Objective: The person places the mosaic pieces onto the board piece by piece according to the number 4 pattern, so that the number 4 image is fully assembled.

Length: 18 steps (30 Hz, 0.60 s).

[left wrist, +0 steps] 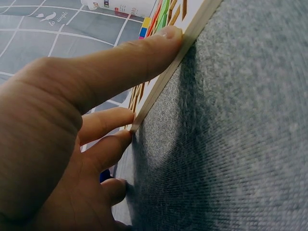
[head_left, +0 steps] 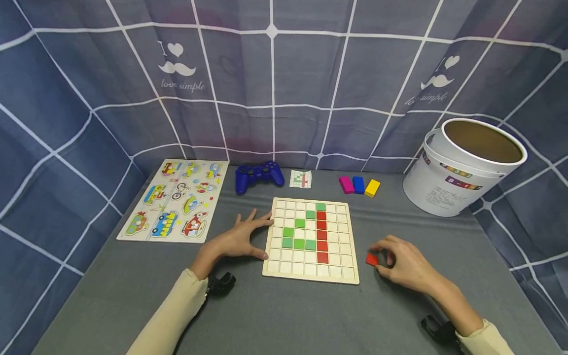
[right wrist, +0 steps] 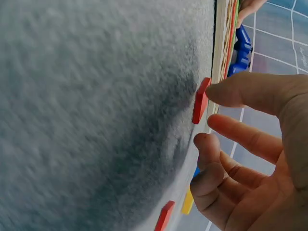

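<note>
A square wooden grid board (head_left: pixel 275 267) lies in the middle of the table, with green tiles (head_left: pixel 299 244) and a column of red tiles (head_left: pixel 322 235) set in it. Along its left edge, my left hand (head_left: pixel 237 239) rests spread, thumb and fingertips touching the rim. To the right of the board, a loose red tile (head_left: pixel 372 259) lies on the cloth. My right hand (head_left: pixel 406 264) is at this tile, thumb tip (right wrist: pixel 219 94) against it and the other fingers loosely bent just beside. Another red tile (right wrist: pixel 165 216) shows in the right wrist view, hidden by the hand from above.
A vehicle picture puzzle (head_left: pixel 173 199) lies at the left. Behind the board are a blue game controller (head_left: pixel 259 175), a small pattern card (head_left: pixel 300 179) and pink (head_left: pixel 346 185), blue (head_left: pixel 359 185) and yellow (head_left: pixel 372 188) blocks. A white bucket (head_left: pixel 448 185) stands at the back right.
</note>
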Each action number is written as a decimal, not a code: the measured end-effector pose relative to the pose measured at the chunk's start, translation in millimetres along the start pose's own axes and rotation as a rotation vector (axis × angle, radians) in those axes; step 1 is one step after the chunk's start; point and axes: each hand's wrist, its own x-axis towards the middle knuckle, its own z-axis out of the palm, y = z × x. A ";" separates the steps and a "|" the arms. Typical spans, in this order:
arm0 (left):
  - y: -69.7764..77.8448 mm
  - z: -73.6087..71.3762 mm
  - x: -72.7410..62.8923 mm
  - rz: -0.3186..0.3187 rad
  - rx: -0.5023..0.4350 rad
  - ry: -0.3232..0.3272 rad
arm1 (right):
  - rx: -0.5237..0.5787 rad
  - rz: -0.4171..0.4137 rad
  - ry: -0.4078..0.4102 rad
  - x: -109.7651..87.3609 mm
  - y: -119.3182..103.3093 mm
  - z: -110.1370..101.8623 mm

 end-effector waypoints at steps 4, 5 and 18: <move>0.6 0.8 -0.1 0.003 -0.002 0.005 | 0.015 -0.023 0.014 -1.0 2.1 4.9; 0.8 1.0 0.3 0.004 -0.004 0.003 | 0.020 -0.026 0.017 -1.0 2.3 6.2; 0.8 -0.4 -0.7 -0.006 -0.009 0.004 | 0.108 -0.040 0.009 9.5 -21.0 13.4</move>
